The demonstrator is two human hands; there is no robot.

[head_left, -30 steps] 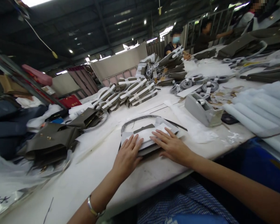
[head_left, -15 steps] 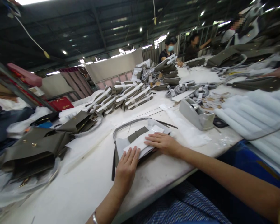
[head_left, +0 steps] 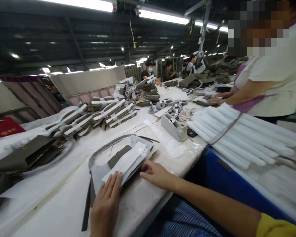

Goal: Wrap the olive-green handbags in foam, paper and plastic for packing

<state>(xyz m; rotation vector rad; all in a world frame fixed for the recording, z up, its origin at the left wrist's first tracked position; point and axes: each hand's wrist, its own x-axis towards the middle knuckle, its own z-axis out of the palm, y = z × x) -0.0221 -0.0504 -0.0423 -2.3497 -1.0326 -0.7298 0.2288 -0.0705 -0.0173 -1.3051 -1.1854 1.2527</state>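
Observation:
My left hand (head_left: 106,205) lies flat with fingers stretched out on the near end of a white paper strip wrapped round a flat olive-grey bag piece (head_left: 123,161) on the white table (head_left: 51,197). My right hand (head_left: 156,173) rests beside the piece's right edge, fingers extended and touching it. A thin grey strap (head_left: 106,148) curves round the far side of the piece.
A grey tape dispenser (head_left: 174,126) stands just beyond the piece. White foam rolls (head_left: 236,138) lie at the right over a blue bin (head_left: 219,174). Stacks of wrapped pieces (head_left: 108,113) and olive bags (head_left: 22,158) fill the left and back. A co-worker's torso (head_left: 271,82) stands at right; other people work farther back.
The view has swung to the right and up, bringing the co-worker into view. My right hand slid off the top of the piece to its right edge; my left hand stays on the paper.

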